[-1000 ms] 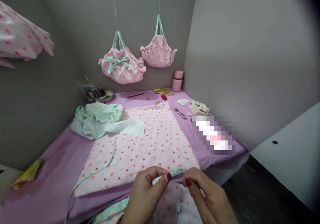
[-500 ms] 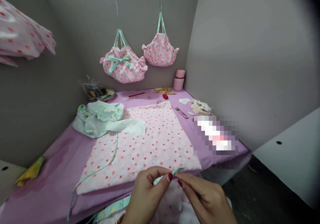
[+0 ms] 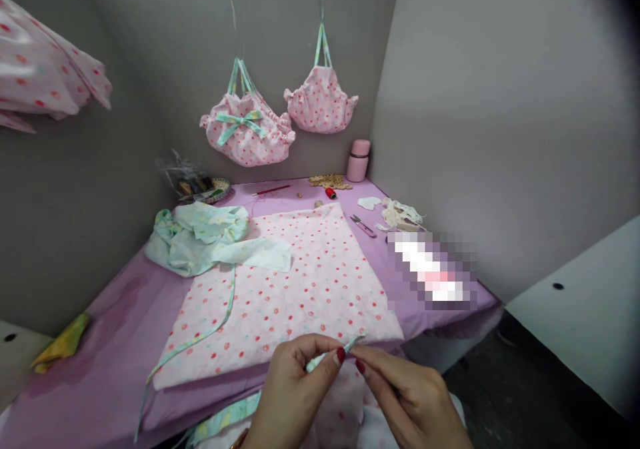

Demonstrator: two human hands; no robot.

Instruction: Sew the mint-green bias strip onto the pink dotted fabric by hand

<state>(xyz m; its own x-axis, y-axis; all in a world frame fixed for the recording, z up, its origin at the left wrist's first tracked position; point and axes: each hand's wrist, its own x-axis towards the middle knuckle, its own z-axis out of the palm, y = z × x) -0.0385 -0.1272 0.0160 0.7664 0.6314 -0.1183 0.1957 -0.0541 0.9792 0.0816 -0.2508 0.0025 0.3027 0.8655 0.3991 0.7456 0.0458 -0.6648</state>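
My left hand [image 3: 303, 382] is pinched on a narrow green fabric strip [image 3: 354, 342] at the table's front edge. Close beside it, my right hand [image 3: 407, 389] is closed, thumb and forefinger together at the strip; whatever lies between those fingertips is too small to make out. Under my hands, pink dotted fabric [image 3: 337, 402] with a green band [image 3: 227, 417] hangs in front of the table. A larger pink dotted cloth [image 3: 305, 289] lies flat just beyond, with a thin green cord [image 3: 227, 312] across its left side.
Crumpled green fabric [image 3: 200, 235] rests at the back left. Small scissors [image 3: 363, 226], a red thread spool [image 3: 331, 193], a pink bottle [image 3: 358, 161] and cream lace [image 3: 400, 214] stand or lie farther back. Two pink garments [image 3: 250, 132] hang above. A blurred-out item is at the right.
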